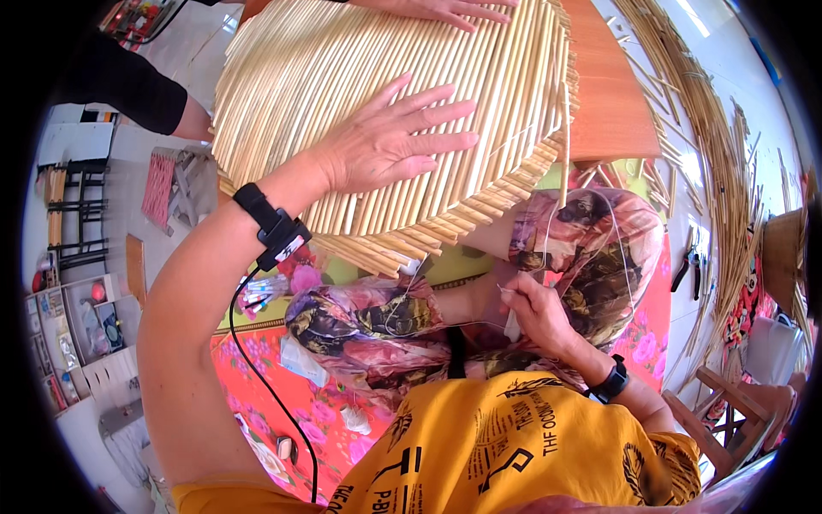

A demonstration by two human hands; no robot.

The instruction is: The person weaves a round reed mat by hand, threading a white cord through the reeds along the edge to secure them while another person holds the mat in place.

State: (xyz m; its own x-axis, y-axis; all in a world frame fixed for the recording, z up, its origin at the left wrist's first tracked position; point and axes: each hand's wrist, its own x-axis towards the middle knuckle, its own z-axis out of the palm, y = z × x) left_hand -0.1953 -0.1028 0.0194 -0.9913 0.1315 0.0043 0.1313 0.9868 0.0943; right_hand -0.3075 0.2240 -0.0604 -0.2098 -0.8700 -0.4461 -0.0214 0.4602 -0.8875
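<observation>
A large rounded panel of straw-coloured reed stalks (308,111), laid side by side, slopes up in front of me, its lower edge stepped with cut ends. My left hand (394,137) lies flat on its face, fingers spread. Over my lap, my right hand (538,313) is closed with thumb and fingers together, pinching white thread (632,283) that loops across my patterned trousers and up toward the panel's edge. A small pale piece shows beneath those fingers; its kind is unclear. One loose stalk (564,163) sticks down past the panel's right side.
Another person's hand (454,10) rests on the panel's far edge. A wooden board (612,111) lies behind the panel. At right are long reed bundles (719,128), pliers (687,267) and a wooden stool (728,403). I sit on a red floral mat (634,343); a cable (257,368) runs from my left wrist.
</observation>
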